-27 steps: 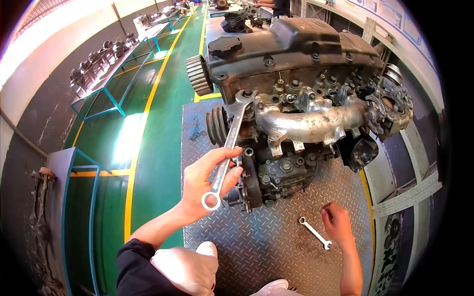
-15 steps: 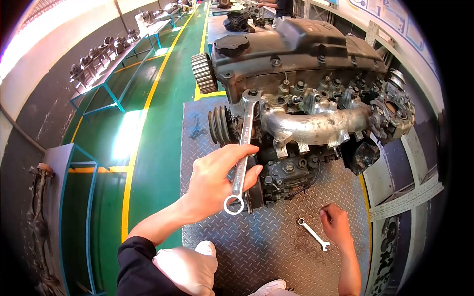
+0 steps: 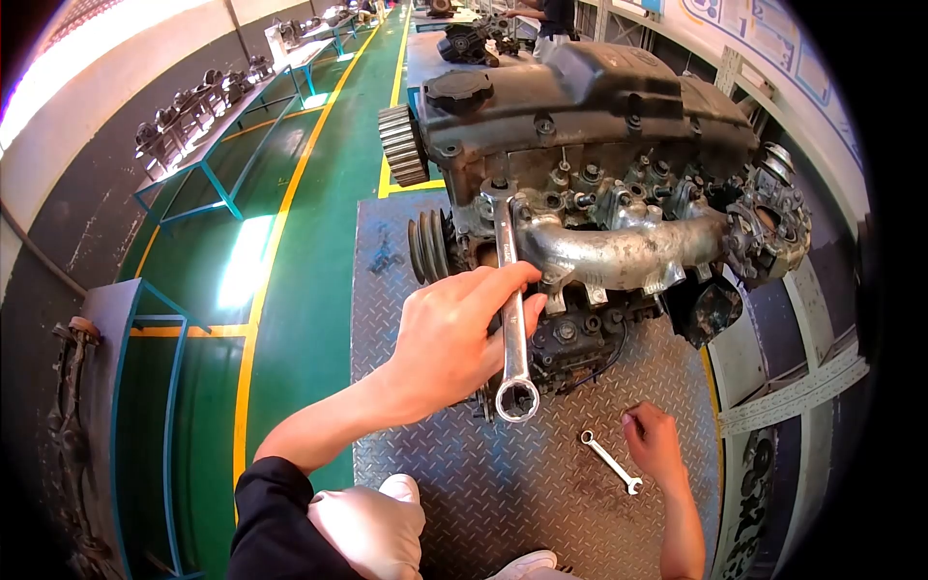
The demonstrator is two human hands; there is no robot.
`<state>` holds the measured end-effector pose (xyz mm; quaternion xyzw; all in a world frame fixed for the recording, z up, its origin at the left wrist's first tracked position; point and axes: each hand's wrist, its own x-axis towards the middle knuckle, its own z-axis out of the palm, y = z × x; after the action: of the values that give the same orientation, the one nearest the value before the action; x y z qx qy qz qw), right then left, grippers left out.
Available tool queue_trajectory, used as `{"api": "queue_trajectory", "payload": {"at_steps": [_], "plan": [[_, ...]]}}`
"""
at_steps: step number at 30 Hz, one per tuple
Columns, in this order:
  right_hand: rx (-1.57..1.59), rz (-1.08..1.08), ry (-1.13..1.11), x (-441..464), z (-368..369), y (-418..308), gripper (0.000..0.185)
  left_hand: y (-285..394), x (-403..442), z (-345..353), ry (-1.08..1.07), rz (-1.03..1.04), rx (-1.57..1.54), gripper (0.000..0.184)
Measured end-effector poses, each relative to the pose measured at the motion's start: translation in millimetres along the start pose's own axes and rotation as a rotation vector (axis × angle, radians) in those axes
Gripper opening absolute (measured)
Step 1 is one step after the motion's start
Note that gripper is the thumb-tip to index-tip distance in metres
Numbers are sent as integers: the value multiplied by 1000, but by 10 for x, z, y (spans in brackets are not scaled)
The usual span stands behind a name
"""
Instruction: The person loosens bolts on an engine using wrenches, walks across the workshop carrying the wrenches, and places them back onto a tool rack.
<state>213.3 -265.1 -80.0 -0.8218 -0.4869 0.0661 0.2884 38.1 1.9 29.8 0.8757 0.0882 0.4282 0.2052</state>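
My left hand (image 3: pixel 454 333) is closed round the shank of a large combination wrench (image 3: pixel 513 319). Its ring end points toward me, and the far end sits at a bolt (image 3: pixel 500 186) on the front of the engine (image 3: pixel 619 126). A silver manifold pipe (image 3: pixel 619 253) runs just right of the wrench. Low on the right, my right hand (image 3: pixel 657 443) is curled closed, with nothing visible in it. A smaller combination wrench (image 3: pixel 611 464) lies on the checkered metal plate (image 3: pixel 464 483), left of that hand and apart from it.
A ribbed pulley (image 3: pixel 428 246) and a toothed pulley (image 3: pixel 402 145) stick out on the engine's left. Tables with metal parts (image 3: pixel 198 111) line the left wall. Metal shelving (image 3: pixel 793 396) stands close on the right. Another person (image 3: pixel 556 21) stands at the back.
My left hand has swung the wrench's ring end to the right, while its far end stays at the bolt. My right hand and the small wrench look almost unchanged.
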Motion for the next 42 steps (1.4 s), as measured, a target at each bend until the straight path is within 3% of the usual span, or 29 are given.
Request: {"api": "queue_trajectory", "payload": {"at_steps": [4, 6, 10, 13, 20, 23, 26, 30, 33, 36, 40, 42], "plan": [[4, 25, -15, 4, -26, -2, 10, 66, -45, -125, -36, -15, 24, 16], [12, 27, -13, -6, -25, 14, 10, 4, -103, -138, 95, 81, -14, 9], [53, 5, -18, -10, 3, 39, 10, 188, -165, -351, 86, 21, -96, 4], [54, -26, -1, -6, 20, 67, 10, 268, -231, -451, 43, 128, -170, 16], [76, -54, 20, -22, -71, 54, 10, 441, -258, -397, -143, 247, -515, 23], [248, 108, 3, -40, -149, -53, 15, 548, -155, -224, -394, 96, -700, 11], [442, 7, 162, -13, -93, -52, 21, 678, -96, 56, -731, -226, -790, 15], [445, 11, 73, 15, -40, -38, 20, 780, -213, 556, -954, -449, -797, 16], [490, 74, -194, -11, 187, 52, 21, 677, -650, 892, -1121, -532, -794, 20], [502, -36, -365, -152, 508, -6, 21, 633, -1044, 1009, -1261, -580, -740, 26], [252, -124, -812, -271, 897, -86, 23, 454, -1630, 1164, -1451, -898, -669, 33], [191, -276, -862, -385, 1222, 59, 30, 313, -1885, 1239, -1489, -920, -694, 38]]}}
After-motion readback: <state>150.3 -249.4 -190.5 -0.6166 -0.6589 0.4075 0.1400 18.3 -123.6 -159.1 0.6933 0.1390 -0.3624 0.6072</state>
